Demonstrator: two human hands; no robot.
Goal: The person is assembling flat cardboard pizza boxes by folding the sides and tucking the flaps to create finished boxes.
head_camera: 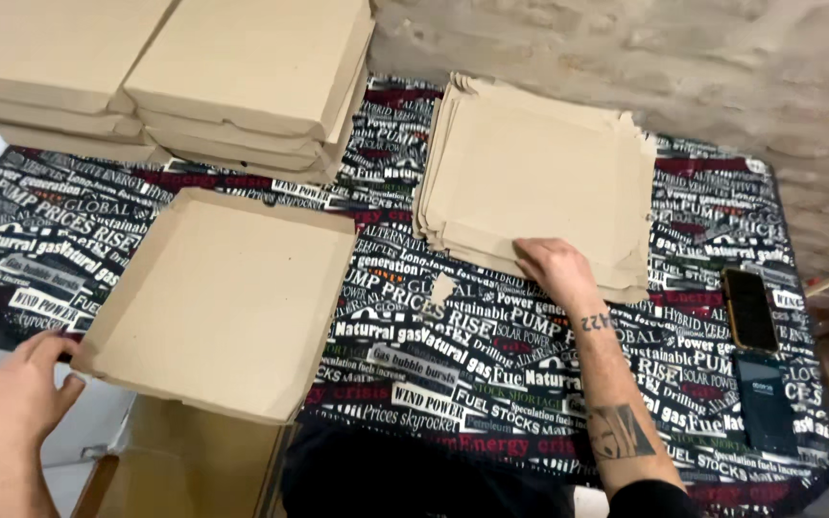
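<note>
A folded-up brown cardboard box tray point(227, 297) lies at the near left of the table, its near corner past the table edge. My left hand point(16, 403) touches that tray's near left corner, fingers apart. My right hand point(554, 269) rests on the near edge of a stack of flat cardboard blanks point(539, 168) in the middle of the table, fingertips pressed on the top sheets. A small cardboard scrap point(441, 288) lies between the tray and the stack.
Two piles of closed cardboard boxes point(232, 77) stand at the far left. A phone point(750, 309) and a dark flat case point(765, 403) lie at the right edge. The printed black tablecloth point(453, 374) covers the table; a stone wall point(674, 58) is behind it.
</note>
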